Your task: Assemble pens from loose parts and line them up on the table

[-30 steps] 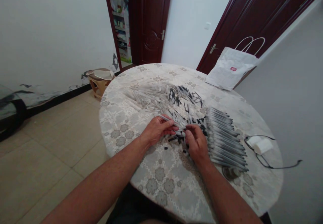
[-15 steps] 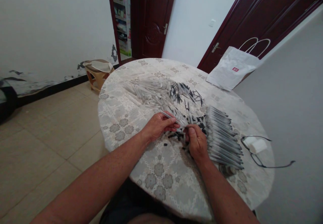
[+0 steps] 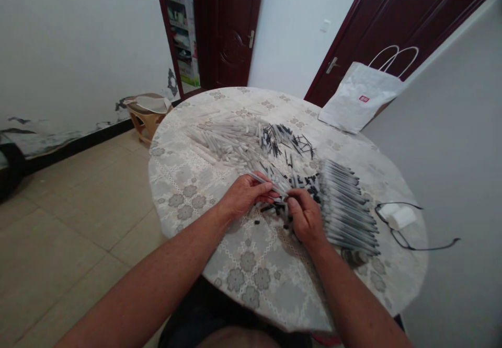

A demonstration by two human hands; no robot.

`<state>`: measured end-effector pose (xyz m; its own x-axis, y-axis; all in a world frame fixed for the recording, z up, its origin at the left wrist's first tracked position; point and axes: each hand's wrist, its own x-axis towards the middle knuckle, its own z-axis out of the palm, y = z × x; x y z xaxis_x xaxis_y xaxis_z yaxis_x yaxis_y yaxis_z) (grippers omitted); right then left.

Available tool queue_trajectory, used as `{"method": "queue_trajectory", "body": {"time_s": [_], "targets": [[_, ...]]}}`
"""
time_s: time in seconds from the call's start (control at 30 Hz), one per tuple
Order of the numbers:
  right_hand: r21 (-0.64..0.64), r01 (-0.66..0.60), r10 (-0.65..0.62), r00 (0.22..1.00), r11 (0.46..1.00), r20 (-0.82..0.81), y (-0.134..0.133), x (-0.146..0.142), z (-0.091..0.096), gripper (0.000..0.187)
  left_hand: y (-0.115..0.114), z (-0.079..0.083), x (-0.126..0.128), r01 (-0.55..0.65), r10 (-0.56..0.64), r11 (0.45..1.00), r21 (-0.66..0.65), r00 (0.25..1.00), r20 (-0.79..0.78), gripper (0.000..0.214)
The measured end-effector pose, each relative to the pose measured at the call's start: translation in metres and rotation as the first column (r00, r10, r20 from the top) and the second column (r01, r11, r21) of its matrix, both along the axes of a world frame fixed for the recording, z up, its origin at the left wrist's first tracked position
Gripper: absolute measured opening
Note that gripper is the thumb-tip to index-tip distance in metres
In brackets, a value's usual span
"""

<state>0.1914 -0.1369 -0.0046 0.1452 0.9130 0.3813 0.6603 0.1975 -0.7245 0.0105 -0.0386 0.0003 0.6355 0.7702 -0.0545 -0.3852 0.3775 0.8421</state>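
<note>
My left hand (image 3: 253, 194) is closed around a slim, pale pen barrel (image 3: 261, 180) that slants down to the right. At its lower right end, my right hand (image 3: 305, 216) pinches with thumb and forefinger; whether a small part sits between those fingertips is hidden. Behind my hands lies a loose heap of pale pen barrels (image 3: 223, 141). Thin black refills (image 3: 279, 138) are piled to its right. Small black caps (image 3: 311, 183) are scattered beside my right hand. A stack of assembled-looking pens (image 3: 347, 207) lies in a row farther right.
A patterned cloth covers the round table (image 3: 247, 272). Black-framed glasses (image 3: 408, 246) rest at the right edge by a white roll or block (image 3: 402, 217). A white paper bag (image 3: 358, 100) stands at the back right. A stool (image 3: 147, 113) is beyond the table's left side.
My right fingers have shifted slightly around the barrel's end. My left hand keeps its hold on the barrel. The whole view has tilted a little.
</note>
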Motion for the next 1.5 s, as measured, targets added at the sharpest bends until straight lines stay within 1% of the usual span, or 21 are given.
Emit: {"method": "queue_trajectory", "body": {"time_s": [0.07,0.13,0.27,0.43,0.5,0.57,0.67,0.77,0.87,1.0,1.07,1.2,1.37,1.5], "targets": [[0.027,0.014,-0.014,1.000,1.000,-0.002,0.000,0.000,-0.001,0.020,0.000,-0.001,0.000,-0.004,0.004,1.000,-0.004,1.000,0.000,0.032],[0.027,0.043,-0.044,0.999,0.999,0.025,0.000,0.000,-0.001,0.019,0.000,-0.002,0.001,-0.008,0.008,1.000,-0.006,1.000,-0.005,0.033],[-0.033,0.073,-0.071,0.995,0.997,0.072,-0.001,0.000,0.001,0.023,-0.001,-0.004,0.002,-0.017,0.017,1.000,-0.003,1.000,-0.024,0.034],[-0.076,0.032,-0.026,0.997,0.997,0.076,-0.002,0.001,-0.002,0.036,-0.001,-0.006,0.002,-0.006,0.006,1.000,0.006,1.000,-0.028,0.033],[-0.070,0.020,-0.016,0.998,0.997,0.058,-0.002,0.001,-0.003,0.033,0.000,-0.007,0.001,-0.010,0.010,1.000,0.010,1.000,-0.026,0.032],[-0.046,0.013,-0.011,0.999,0.999,0.044,-0.002,0.000,-0.001,0.024,0.001,-0.008,0.001,-0.022,0.022,1.000,0.011,1.000,-0.021,0.031],[-0.014,0.001,0.000,0.998,1.000,0.063,-0.002,-0.001,0.002,0.018,0.002,-0.009,0.000,-0.022,0.023,0.999,0.023,0.999,-0.023,0.031],[-0.025,-0.018,0.020,0.996,1.000,0.082,-0.002,-0.002,0.005,0.024,0.002,-0.009,0.000,-0.001,0.002,0.999,0.034,0.999,-0.032,0.031],[-0.037,-0.038,0.041,0.997,0.999,0.064,-0.001,-0.001,0.007,0.032,0.002,-0.006,0.000,-0.002,0.003,0.999,0.036,0.999,-0.046,0.031],[0.017,-0.045,0.044,0.998,0.999,0.033,-0.001,-0.002,0.010,0.020,0.002,-0.003,-0.001,-0.042,0.046,0.997,0.062,0.997,-0.064,0.028],[0.038,-0.058,0.057,0.998,0.998,0.037,-0.001,-0.003,0.012,0.018,0.003,-0.003,-0.002,-0.061,0.067,0.995,0.075,0.994,-0.082,0.027],[0.039,-0.081,0.079,0.996,0.996,0.037,-0.001,-0.005,0.015,0.024,0.005,-0.005,-0.003,-0.083,0.092,0.992,0.093,0.990,-0.104,0.029],[0.036,-0.028,0.028,1.000,0.999,0.005,-0.002,-0.004,0.013,0.032,0.008,-0.002,-0.007,-0.193,0.198,0.977,0.089,0.979,-0.055,0.030],[0.024,0.002,-0.001,0.999,1.000,-0.041,-0.002,-0.001,0.011,0.034,0.008,-0.001,-0.009,-0.198,0.205,0.976,0.086,0.976,-0.073,0.031]]}}
